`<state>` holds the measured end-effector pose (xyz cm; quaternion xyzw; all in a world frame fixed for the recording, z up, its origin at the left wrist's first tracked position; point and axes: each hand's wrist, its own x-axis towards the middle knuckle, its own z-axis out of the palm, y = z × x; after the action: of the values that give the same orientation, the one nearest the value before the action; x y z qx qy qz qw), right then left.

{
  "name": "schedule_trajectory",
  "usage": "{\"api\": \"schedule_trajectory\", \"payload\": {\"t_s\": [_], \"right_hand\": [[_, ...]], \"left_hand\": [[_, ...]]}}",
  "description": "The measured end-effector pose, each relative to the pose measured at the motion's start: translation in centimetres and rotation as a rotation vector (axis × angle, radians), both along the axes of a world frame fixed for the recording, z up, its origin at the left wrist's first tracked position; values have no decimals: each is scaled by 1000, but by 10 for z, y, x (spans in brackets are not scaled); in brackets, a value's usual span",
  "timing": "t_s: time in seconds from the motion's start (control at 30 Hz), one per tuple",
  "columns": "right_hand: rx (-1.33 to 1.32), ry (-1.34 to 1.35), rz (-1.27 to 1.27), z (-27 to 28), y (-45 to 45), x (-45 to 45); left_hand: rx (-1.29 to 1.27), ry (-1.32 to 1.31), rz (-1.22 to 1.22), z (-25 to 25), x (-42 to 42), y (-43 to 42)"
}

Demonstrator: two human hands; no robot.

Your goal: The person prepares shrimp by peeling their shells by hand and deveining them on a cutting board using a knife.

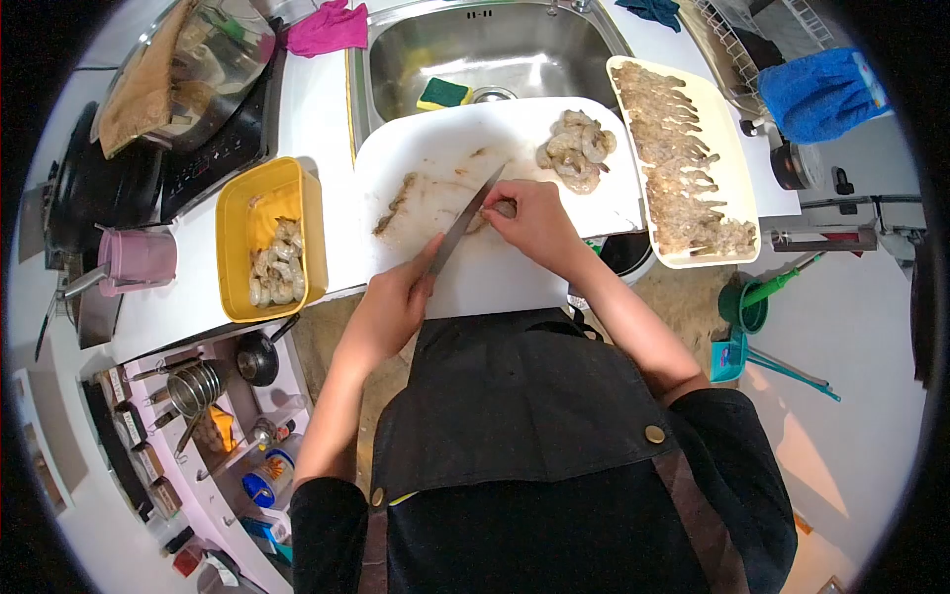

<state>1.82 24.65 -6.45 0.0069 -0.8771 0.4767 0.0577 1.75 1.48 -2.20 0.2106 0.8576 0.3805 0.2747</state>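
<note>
My left hand (394, 305) is closed around the handle of a kitchen knife (463, 223), its blade slanting up and to the right over a white cutting board (396, 153). The fingers of my right hand (536, 223) pinch a raw shrimp (506, 209) beside the blade; they hide part of it. At the board's upper right lies a pile of raw shrimp (577, 150). Dark scraps (396, 203) and brownish smears mark the board's left side. A yellow bin (313, 223) on the left holds several shrimp (279, 265). Rows of shrimp (678, 148) fill a cream tray (714, 117) on the right.
Behind the board is a steel sink (515, 49) with a green and yellow sponge (443, 94). A pink cloth (327, 28) lies left of it. A pink cup (139, 259) and a black cooktop (223, 134) are farther left. A blue towel (821, 94) hangs at the right.
</note>
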Motion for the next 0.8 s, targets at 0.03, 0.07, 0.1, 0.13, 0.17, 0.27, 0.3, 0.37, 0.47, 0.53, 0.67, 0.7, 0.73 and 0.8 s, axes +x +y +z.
{"api": "schedule_trajectory", "payload": {"t_s": [0.03, 0.07, 0.1, 0.13, 0.17, 0.27, 0.3, 0.37, 0.47, 0.53, 0.67, 0.7, 0.73, 0.8], "right_hand": [[3, -9, -1, 1, 0, 0], [6, -17, -1, 1, 0, 0], [4, -22, -1, 2, 0, -1], [2, -28, -1, 2, 0, -2], [1, -33, -1, 2, 0, -3], [22, 14, -4, -1, 1, -7], [22, 31, -12, -3, 1, -8], [24, 61, -32, -9, 4, -10], [1, 80, -26, -9, 4, -9], [-14, 52, -25, -7, 2, -9], [-19, -7, -35, -2, 1, -8], [-25, -9, -33, -3, 2, -9], [-31, -11, -30, -5, 2, -8], [-35, -12, -23, -6, 2, -8]], "left_hand": [[2, 2, 6, -3, 3, -3], [4, 4, 12, -5, 5, -6], [-9, -6, 17, -3, 8, -8], [-23, -15, 21, 1, 11, -10], [-36, -24, 25, 3, 14, -13], [5, 9, 13, 7, 19, -26], [-33, -97, 45, 13, 16, -30], [-107, -313, 105, 29, 9, -37], [-7, -163, 98, 26, 4, -31], [57, -44, 67, 21, -3, -14], [-15, -93, 5, 13, -19, 9], [-32, -59, -19, 10, -21, 10], [-51, -25, -43, 7, -23, 10], [-41, 42, -83, 1, -24, 6]]}}
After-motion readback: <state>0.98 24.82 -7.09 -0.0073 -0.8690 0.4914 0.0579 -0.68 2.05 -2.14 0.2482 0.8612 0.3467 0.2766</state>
